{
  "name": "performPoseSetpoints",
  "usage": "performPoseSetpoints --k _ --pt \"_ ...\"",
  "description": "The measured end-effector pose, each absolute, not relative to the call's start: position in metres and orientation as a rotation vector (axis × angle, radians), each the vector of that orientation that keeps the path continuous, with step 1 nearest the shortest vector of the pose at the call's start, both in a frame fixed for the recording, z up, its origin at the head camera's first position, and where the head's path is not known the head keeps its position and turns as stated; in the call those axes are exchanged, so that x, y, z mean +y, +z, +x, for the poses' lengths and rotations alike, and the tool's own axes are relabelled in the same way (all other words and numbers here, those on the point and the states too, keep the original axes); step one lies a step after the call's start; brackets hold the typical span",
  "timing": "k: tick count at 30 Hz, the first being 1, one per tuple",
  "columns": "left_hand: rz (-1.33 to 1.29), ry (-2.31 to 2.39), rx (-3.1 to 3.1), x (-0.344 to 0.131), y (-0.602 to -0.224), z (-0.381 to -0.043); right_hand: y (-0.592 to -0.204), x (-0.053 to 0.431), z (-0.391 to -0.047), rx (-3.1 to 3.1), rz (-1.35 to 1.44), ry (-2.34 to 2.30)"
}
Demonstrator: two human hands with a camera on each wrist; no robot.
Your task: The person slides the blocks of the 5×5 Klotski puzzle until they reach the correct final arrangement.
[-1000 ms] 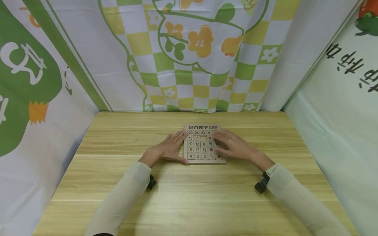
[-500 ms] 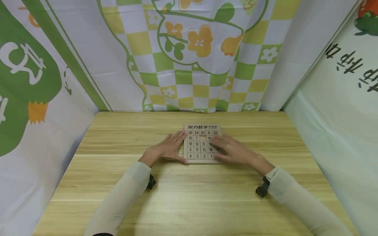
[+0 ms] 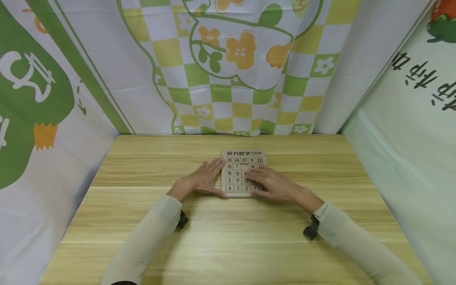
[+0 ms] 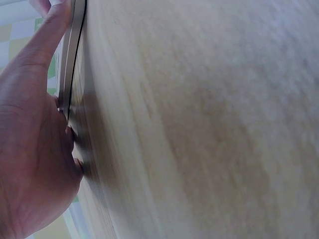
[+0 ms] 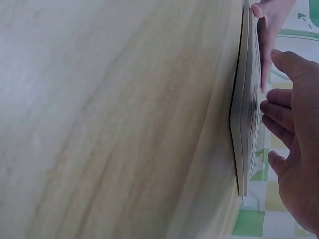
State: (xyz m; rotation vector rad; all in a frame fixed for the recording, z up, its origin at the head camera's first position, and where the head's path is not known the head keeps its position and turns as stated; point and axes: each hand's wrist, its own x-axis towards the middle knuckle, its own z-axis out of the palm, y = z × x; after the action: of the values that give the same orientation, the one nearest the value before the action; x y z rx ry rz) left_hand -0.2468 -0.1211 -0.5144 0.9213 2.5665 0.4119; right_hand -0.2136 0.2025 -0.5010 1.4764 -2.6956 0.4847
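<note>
A wooden sliding number puzzle point(image 3: 244, 153) lies flat on the table, its numbered tiles in rows below dark printed characters. One gap point(image 3: 245, 167) shows in the second row, beside tile 7. My left hand point(image 3: 200, 179) rests against the puzzle's left side, fingers stretched along the edge and thumb at the near left corner. Over the right part of the puzzle is my right hand point(image 3: 278, 184), loosely bent, its fingertips at tile 8 and covering several tiles. In the right wrist view those fingertips point(image 5: 264, 106) are at the tile face; contact is hard to tell.
The wood-grain table point(image 3: 235, 241) extends around the puzzle on all sides. A patterned curtain point(image 3: 199, 87) hangs at its far edge, with printed cloths point(image 3: 402, 118) on both sides. Small black devices point(image 3: 311, 228) are strapped to both wrists.
My right hand has drawn back toward the near side, then moved left across the puzzle, uncovering the upper right tiles. The left hand stays put, and the gap is in the same place.
</note>
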Motion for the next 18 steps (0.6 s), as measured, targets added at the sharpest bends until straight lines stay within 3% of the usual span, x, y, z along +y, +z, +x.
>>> performPoseSetpoints --k 18 --pt "0.935 0.497 2.55 -0.125 -0.527 -0.254 -0.503 0.196 -0.218 -2.769 1.446 0.452"
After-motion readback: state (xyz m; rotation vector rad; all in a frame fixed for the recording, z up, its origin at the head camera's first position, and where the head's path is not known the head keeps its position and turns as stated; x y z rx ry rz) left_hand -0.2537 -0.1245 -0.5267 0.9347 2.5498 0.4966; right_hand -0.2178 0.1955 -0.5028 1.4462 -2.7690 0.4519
